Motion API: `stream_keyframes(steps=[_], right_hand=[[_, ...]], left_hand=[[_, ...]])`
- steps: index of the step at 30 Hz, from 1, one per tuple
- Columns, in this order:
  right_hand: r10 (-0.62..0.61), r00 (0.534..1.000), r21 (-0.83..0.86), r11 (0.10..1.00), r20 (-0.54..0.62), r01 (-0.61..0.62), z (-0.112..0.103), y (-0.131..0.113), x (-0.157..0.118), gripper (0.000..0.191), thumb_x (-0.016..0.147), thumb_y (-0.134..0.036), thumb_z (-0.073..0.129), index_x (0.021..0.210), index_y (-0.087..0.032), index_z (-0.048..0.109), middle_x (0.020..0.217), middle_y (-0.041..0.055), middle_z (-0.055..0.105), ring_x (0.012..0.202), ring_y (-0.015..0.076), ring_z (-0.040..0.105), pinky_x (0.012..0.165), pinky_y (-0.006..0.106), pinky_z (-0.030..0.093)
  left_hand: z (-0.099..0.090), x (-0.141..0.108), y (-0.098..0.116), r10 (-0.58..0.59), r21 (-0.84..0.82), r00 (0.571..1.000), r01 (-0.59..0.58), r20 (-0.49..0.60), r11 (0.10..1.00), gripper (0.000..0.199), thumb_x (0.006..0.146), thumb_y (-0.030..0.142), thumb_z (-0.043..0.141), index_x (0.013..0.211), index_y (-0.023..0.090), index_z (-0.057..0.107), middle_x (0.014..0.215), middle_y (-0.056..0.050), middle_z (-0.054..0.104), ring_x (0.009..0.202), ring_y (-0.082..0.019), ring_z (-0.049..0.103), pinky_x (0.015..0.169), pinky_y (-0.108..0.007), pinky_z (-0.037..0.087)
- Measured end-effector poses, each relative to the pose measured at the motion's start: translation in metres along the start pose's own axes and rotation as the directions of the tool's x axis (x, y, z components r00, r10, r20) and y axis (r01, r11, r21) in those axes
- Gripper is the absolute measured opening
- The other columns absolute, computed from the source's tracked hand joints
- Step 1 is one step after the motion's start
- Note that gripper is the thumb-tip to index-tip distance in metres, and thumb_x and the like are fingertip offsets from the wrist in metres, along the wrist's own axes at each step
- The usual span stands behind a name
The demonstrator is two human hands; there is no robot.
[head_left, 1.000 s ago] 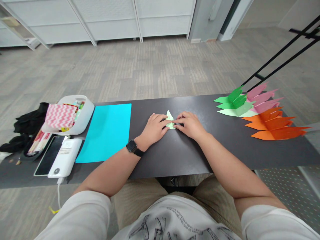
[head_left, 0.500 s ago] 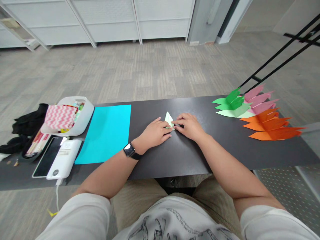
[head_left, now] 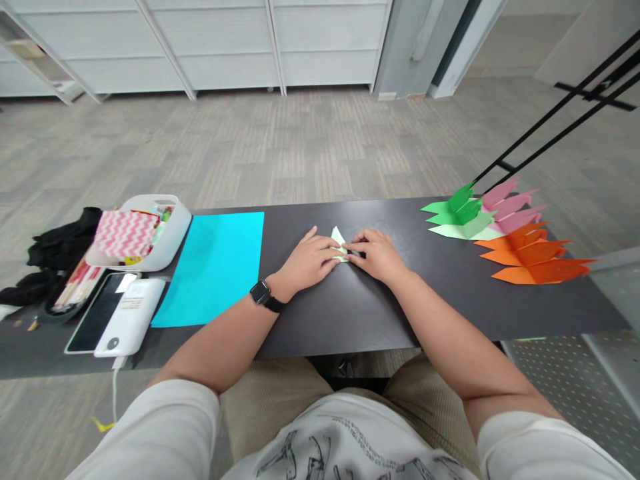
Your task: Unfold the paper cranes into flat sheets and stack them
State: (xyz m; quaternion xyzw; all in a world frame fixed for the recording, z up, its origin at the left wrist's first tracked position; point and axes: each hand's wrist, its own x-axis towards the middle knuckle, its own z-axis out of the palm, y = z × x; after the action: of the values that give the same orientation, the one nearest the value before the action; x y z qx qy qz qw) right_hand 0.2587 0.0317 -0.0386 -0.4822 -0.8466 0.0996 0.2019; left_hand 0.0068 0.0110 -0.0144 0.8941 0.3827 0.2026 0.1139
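Note:
A small piece of pale green folded paper (head_left: 338, 236) lies on the dark table (head_left: 345, 320) in front of me, its pointed tip facing away. From the left, my left hand (head_left: 311, 259) grips its edge, thumb and fingers closed on the lower part. Opposite it, my right hand (head_left: 376, 255) pinches the paper's right side with thumb and forefinger. My fingertips almost meet over the paper and hide its lower portion. A black watch (head_left: 261, 293) is on my left wrist.
Left of my hands lies a blue sheet (head_left: 215, 267). Beyond it are a white basket (head_left: 175, 230), a power bank (head_left: 129, 319), a phone (head_left: 93, 320) and black cloth (head_left: 65, 240). Folded green (head_left: 463, 212), pink (head_left: 515, 207) and orange (head_left: 540, 260) paper pieces stand at the right.
The fingers of both hands have shifted slightly on the folded paper, and its visible tip looks narrower. The view has tilted a little. Both hands stay at the paper.

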Motion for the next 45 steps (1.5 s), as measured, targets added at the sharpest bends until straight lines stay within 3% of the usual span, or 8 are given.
stream_keyframes(steps=[4, 10, 14, 19, 25, 32, 40, 45], right_hand=[[0.008, 1.0, -0.01, 1.0, 0.018, -0.008, -0.001, -0.001, 0.001, 0.024, 0.095, -0.038, 0.081, 0.119, -0.037, 0.086, 0.114, 0.0087, 0.07, 0.108, 0.0293, 0.061, 0.094, 0.047, 0.044], [0.014, 0.999, -0.009, 1.0, 0.039, -0.014, -0.004, -0.001, 0.001, 0.025, 0.095, -0.038, 0.082, 0.12, -0.036, 0.085, 0.115, 0.0083, 0.071, 0.11, 0.0297, 0.062, 0.095, 0.048, 0.044], [0.021, 0.998, -0.023, 1.0, 0.055, -0.02, -0.005, -0.002, 0.002, 0.028, 0.094, -0.04, 0.083, 0.121, -0.036, 0.085, 0.116, 0.0079, 0.071, 0.11, 0.0297, 0.062, 0.096, 0.048, 0.044], [0.018, 0.998, -0.036, 0.999, 0.067, -0.016, -0.006, -0.003, 0.003, 0.028, 0.094, -0.041, 0.083, 0.121, -0.036, 0.085, 0.116, 0.0083, 0.071, 0.11, 0.0295, 0.062, 0.095, 0.047, 0.044], [0.007, 0.998, -0.035, 0.999, 0.062, -0.005, -0.005, -0.002, 0.002, 0.028, 0.095, -0.042, 0.082, 0.122, -0.036, 0.084, 0.117, 0.0075, 0.071, 0.109, 0.0284, 0.062, 0.094, 0.045, 0.043], [0.006, 0.998, -0.032, 0.999, 0.056, -0.004, -0.005, -0.002, 0.001, 0.027, 0.095, -0.041, 0.081, 0.122, -0.036, 0.084, 0.117, 0.008, 0.07, 0.11, 0.0294, 0.061, 0.094, 0.046, 0.044], [0.036, 0.999, 0.156, 0.987, -0.039, -0.03, -0.005, 0.0, 0.001, 0.038, 0.098, -0.04, 0.074, 0.135, -0.033, 0.077, 0.115, 0.008, 0.072, 0.11, 0.0278, 0.065, 0.101, 0.047, 0.049], [0.098, 0.993, 0.09, 0.992, -0.061, -0.092, 0.0, -0.005, 0.004, 0.039, 0.093, -0.044, 0.079, 0.129, -0.029, 0.08, 0.12, 0.011, 0.072, 0.115, 0.0332, 0.064, 0.104, 0.054, 0.048]], left_hand=[[0.004, 0.003, -0.003, -0.211, -0.019, 0.97, 0.21, -0.118, 0.977, 0.019, 0.102, 0.035, 0.068, 0.118, 0.026, 0.073, 0.13, -0.005, 0.074, 0.125, -0.026, 0.067, 0.134, -0.061, 0.027], [0.01, 0.004, -0.001, -0.324, 0.044, 0.944, 0.327, -0.061, 0.944, 0.032, 0.095, 0.04, 0.077, 0.123, 0.027, 0.068, 0.139, -0.009, 0.068, 0.135, -0.033, 0.059, 0.132, -0.071, 0.023], [0.009, 0.005, 0.001, -0.344, 0.082, 0.937, 0.348, -0.057, 0.934, 0.036, 0.095, 0.041, 0.078, 0.124, 0.026, 0.065, 0.142, -0.011, 0.065, 0.137, -0.035, 0.056, 0.131, -0.074, 0.022], [0.008, 0.001, 0.001, -0.335, 0.066, 0.938, 0.341, -0.089, 0.938, 0.039, 0.097, 0.044, 0.074, 0.13, 0.026, 0.063, 0.141, -0.011, 0.065, 0.137, -0.033, 0.057, 0.133, -0.069, 0.023], [0.011, -0.001, -0.002, -0.296, 0.115, 0.953, 0.302, -0.066, 0.946, 0.059, 0.096, 0.05, 0.075, 0.149, 0.029, 0.06, 0.155, -0.013, 0.058, 0.148, -0.036, 0.05, 0.134, -0.074, 0.017], [0.016, -0.003, -0.005, -0.28, 0.172, 0.96, 0.278, -0.016, 0.945, 0.051, 0.098, 0.052, 0.072, 0.146, 0.035, 0.068, 0.166, -0.013, 0.052, 0.152, -0.044, 0.045, 0.128, -0.083, 0.018], [0.013, -0.001, -0.004, -0.31, 0.082, 0.951, 0.309, -0.013, 0.947, 0.053, 0.097, 0.052, 0.072, 0.145, 0.031, 0.065, 0.159, -0.012, 0.059, 0.152, -0.04, 0.047, 0.13, -0.079, 0.018], [0.011, 0.001, -0.001, -0.338, 0.035, 0.94, 0.34, -0.036, 0.94, 0.07, 0.096, 0.053, 0.073, 0.155, 0.023, 0.05, 0.154, -0.016, 0.061, 0.147, -0.037, 0.053, 0.131, -0.074, 0.022]])
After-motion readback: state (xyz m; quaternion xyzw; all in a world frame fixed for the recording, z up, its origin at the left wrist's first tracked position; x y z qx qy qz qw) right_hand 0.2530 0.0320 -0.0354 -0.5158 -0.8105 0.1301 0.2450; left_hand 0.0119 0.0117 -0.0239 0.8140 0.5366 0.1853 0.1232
